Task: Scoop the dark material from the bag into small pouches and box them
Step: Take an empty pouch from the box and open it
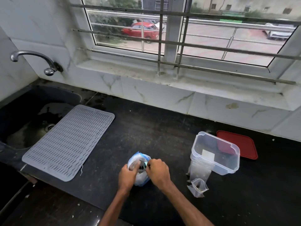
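Plastic bag (pixel 140 180) on tabletop (pixel 146 128); left hand (pixel 127 176) grips its rim, right hand (pixel 157 171) pinches teal scoop (pixel 144 164) inside. Scooping step, probably; next: lift load level to pouch (pixel 197 187).

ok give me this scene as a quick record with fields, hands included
surface: black counter
bag: upright, mouth open, between both hands
left hand: grips the bag's side
right hand: curled round a teal item at the bag's mouth
box: clear, open, right of the bag
lid: red, flat behind the box
pouches: small, in front of the box
mat: grey, by the sink
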